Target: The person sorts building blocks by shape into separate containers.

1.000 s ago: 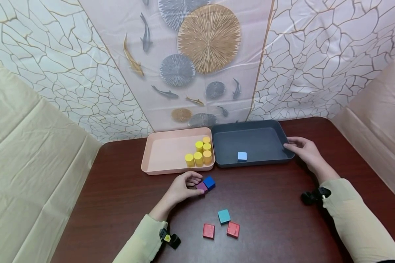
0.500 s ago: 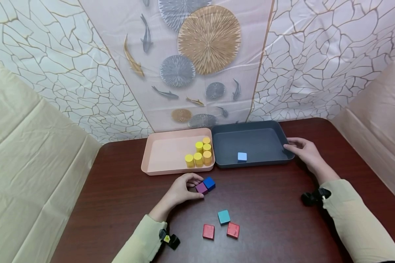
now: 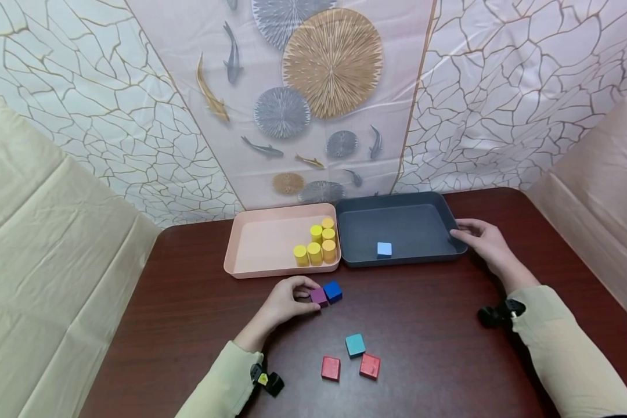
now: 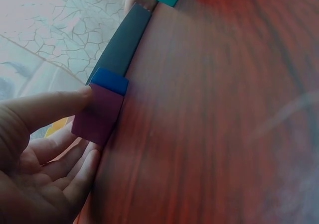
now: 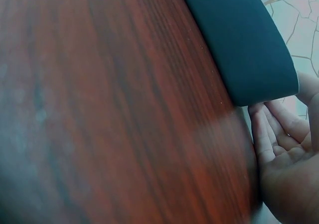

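My left hand (image 3: pixel 284 302) pinches a purple cube (image 3: pixel 319 296) between thumb and fingers on the dark wooden table. Right beside that cube sits a blue cube (image 3: pixel 332 291); in the left wrist view the blue cube (image 4: pixel 109 81) shows behind the purple cube (image 4: pixel 98 113). At the far right, my right hand (image 3: pixel 483 241) grips the end of a dark grey tray (image 3: pixel 404 260), thumb at the rim and fingers against the outside. In the right wrist view the tray's end wall (image 5: pixel 249 50) is close to the fingertips. A light blue cube (image 3: pixel 384 249) lies in this tray.
A pink tray (image 3: pixel 261 249) adjoins the dark tray on its left, with several yellow cylinders (image 3: pixel 314 252) at its right side. Nearer on the table (image 3: pixel 423 348) lie a teal cube (image 3: pixel 355 345) and two red cubes, one left (image 3: pixel 331 368) and one right (image 3: pixel 369 366).
The thumb of my left hand has come in against the purple cube. That cube has turned and shifted slightly left, opening a small gap to the blue one. My right hand stays put.
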Available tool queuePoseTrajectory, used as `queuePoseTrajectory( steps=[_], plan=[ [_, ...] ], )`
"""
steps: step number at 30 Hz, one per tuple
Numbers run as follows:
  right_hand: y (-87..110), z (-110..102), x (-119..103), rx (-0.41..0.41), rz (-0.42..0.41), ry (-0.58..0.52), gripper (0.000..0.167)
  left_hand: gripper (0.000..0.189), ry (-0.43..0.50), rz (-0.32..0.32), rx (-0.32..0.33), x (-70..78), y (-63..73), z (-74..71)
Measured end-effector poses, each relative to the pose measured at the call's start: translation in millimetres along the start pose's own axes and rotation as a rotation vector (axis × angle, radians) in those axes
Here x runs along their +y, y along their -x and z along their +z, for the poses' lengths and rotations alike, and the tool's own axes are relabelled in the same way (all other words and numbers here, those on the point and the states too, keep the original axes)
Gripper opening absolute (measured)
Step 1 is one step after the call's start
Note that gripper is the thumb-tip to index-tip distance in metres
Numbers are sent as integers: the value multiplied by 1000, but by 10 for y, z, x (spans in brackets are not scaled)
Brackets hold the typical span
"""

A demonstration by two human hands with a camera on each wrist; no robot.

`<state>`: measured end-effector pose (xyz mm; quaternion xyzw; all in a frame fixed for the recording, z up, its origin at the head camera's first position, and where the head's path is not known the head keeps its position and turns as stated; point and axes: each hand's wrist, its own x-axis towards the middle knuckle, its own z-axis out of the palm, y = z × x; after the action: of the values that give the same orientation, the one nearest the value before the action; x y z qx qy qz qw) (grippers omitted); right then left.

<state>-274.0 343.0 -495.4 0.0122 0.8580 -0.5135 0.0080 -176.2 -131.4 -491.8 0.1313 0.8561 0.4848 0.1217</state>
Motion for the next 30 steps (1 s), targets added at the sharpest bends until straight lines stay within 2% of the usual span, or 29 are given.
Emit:
queuePoseTrajectory(
  steps=[21,30],
  plan=[
    [-24,6,38,3,2,24,65,29,122,-75,90,5,39,39],
    [-25,13,28,6,2,34,62,28,128,-16,132,27,61,28]
  ],
)
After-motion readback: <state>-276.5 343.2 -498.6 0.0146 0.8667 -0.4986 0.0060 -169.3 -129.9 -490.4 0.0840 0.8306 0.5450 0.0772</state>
